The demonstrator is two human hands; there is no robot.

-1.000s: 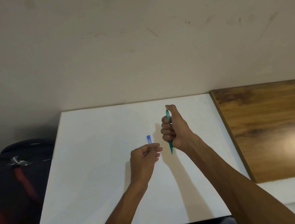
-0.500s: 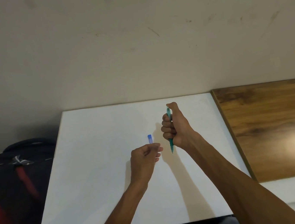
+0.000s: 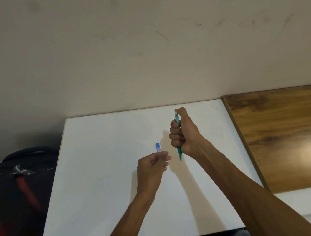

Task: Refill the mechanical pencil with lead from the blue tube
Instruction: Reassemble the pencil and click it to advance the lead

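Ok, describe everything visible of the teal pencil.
The mechanical pencil looks like translucent teal plastic, slim and roughly upright above the white board, touching nothing but the right hand. That hand's fist wraps its middle, thumb over the top end. The tapered tip points down below the fist. Its cap is hidden.

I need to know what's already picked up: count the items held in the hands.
2. The blue lead tube is pinched in the left hand; the teal mechanical pencil is gripped upright in the right hand's fist. Anything smaller would be hidden by the fingers.
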